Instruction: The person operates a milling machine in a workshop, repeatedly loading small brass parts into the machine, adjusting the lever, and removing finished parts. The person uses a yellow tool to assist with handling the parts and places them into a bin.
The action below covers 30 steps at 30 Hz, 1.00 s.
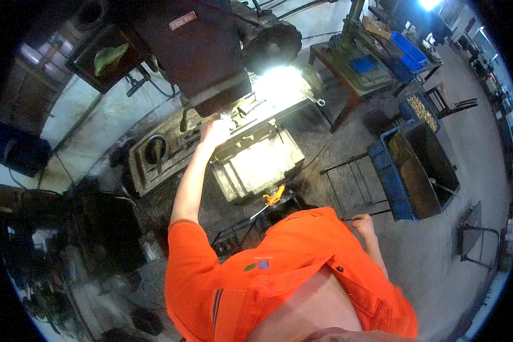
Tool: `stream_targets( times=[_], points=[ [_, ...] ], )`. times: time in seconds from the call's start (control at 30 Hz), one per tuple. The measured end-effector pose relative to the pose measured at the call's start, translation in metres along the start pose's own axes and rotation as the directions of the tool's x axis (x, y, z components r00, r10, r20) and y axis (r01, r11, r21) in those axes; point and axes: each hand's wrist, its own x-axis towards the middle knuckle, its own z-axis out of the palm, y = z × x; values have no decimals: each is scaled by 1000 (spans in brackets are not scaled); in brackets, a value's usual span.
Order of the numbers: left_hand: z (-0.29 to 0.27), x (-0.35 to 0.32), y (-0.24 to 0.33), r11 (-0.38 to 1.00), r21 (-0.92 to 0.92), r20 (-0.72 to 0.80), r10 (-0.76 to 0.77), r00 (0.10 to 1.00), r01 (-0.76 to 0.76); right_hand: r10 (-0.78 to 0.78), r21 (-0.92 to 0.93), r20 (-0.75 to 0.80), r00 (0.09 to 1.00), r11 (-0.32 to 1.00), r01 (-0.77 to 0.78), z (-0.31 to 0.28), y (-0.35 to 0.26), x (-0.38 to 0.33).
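Observation:
My left hand (215, 132) reaches forward to the machine bed (171, 145), under the dark machine head (194, 62). Glare washes out its fingers, so their grip and anything in them cannot be made out. Just right of that hand, small metal parts lie along the bed beside a very bright work lamp (280, 85). Below the bed sits a pale metal block (259, 165) with a bright top. My right hand (363, 225) hangs low by my right side, its fingers curled closed; what they hold, if anything, is hidden. A thin dark bar passes close to it.
An orange-handled tool (275, 195) lies between my body and the block. To the right stand a blue bin (394, 176) on a metal frame and a box of small brass-coloured pieces (420, 111). A worktable (350, 71) with blue trays is at the back right, a stool (476, 233) at far right.

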Motion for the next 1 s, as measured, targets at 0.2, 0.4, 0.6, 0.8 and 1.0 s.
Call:
stream_targets(
  times=[0.2, 0.4, 0.6, 0.8, 1.0],
  points=[
    [-23, -50, 52, 938, -309, 17, -157, 987, 155, -289, 41, -68, 955, 955, 292, -24, -40, -2],
    [-17, -102, 169, 944, -305, 30, 146, 989, -131, -612, 578, 200, 765, 704, 413, -20, -184, 9],
    [-40, -86, 255, 794, -607, -10, 33, 999, -33, -705, 950, 273, 654, 89, -300, -27, -219, 33],
    [-53, -94, 272, 790, -600, 120, -68, 990, 127, -761, 924, 367, 535, 233, -302, -24, -219, 54],
    [-52, -105, 271, 692, -685, 218, -106, 970, 230, -745, 910, 408, 529, 381, -166, -22, -216, 54]
  ],
)
